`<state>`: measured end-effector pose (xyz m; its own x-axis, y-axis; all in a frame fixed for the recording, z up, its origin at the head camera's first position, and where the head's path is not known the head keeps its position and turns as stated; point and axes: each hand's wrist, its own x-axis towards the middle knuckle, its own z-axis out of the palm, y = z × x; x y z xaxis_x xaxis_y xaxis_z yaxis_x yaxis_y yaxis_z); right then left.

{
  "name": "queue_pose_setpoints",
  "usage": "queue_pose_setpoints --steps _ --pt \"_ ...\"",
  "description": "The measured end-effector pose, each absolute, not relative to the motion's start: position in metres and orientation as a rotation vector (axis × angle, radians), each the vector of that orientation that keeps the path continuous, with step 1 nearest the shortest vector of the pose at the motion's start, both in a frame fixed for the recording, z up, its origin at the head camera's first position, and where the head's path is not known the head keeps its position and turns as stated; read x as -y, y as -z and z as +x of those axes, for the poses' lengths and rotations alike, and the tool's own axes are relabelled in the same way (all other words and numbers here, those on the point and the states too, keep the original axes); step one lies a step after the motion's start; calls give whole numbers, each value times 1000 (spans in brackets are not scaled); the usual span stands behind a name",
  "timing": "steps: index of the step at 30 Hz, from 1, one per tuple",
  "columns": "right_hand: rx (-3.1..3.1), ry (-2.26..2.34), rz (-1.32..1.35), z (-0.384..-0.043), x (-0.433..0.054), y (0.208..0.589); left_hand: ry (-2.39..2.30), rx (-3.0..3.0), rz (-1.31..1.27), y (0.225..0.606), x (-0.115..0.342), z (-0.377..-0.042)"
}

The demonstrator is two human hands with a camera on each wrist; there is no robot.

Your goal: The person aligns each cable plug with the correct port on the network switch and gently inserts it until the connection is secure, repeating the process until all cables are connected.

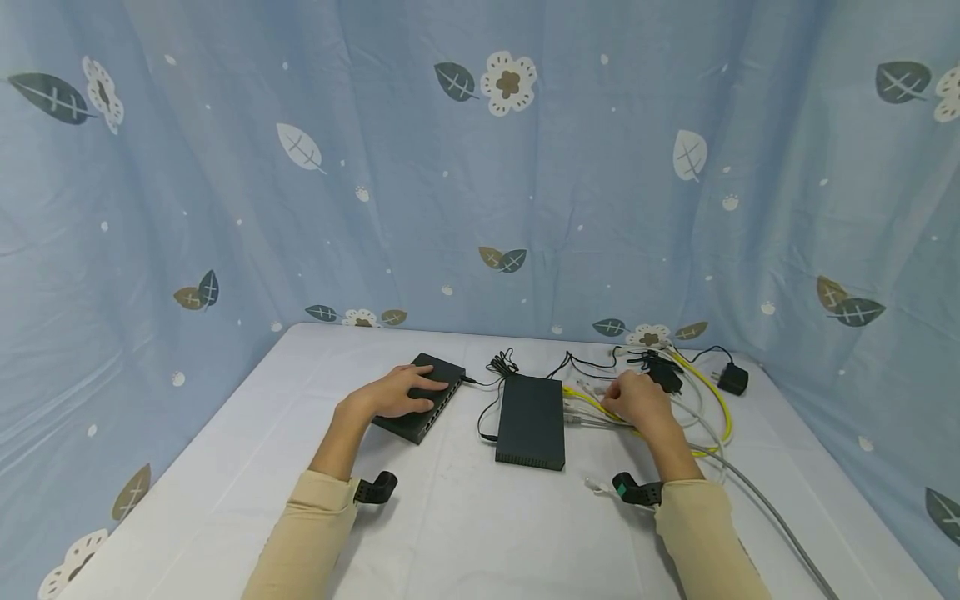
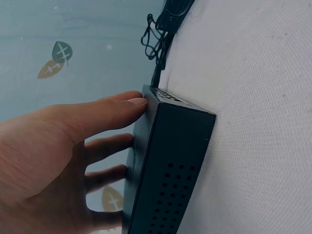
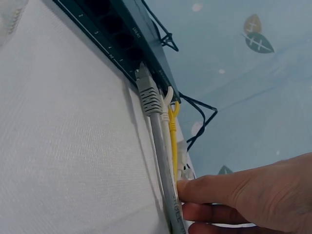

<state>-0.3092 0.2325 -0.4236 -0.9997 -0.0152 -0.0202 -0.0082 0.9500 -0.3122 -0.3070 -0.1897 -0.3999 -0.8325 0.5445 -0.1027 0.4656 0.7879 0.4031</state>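
My left hand (image 1: 405,392) rests on top of a black network switch (image 1: 408,427), fingers spread along its upper face. In the left wrist view the fingertips touch the casing (image 2: 175,146), whose side has rows of vent holes. A second black switch (image 1: 531,421) lies in the middle of the table. Grey, white and yellow network cables run from its port side; the grey plug (image 3: 148,95) sits at a port. My right hand (image 1: 637,400) pinches among these cables, thumb at the yellow cable (image 3: 174,146); which strand it holds I cannot tell.
Behind the second switch lies a bundled black power cord (image 1: 502,363). A black power adapter (image 1: 732,379) stands at the back right, near another black adapter (image 1: 664,375). A loose clear plug (image 1: 596,486) lies by the right wrist. A long grey cable (image 1: 780,512) runs toward the front right.
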Motion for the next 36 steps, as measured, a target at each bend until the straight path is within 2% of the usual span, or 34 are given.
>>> queue_pose_setpoints --steps 16,36 --pt "-3179 460 -205 -307 -231 427 -554 -2759 776 403 190 -307" --pt "-3220 569 -171 -304 -232 418 -556 -2772 790 405 192 -310"
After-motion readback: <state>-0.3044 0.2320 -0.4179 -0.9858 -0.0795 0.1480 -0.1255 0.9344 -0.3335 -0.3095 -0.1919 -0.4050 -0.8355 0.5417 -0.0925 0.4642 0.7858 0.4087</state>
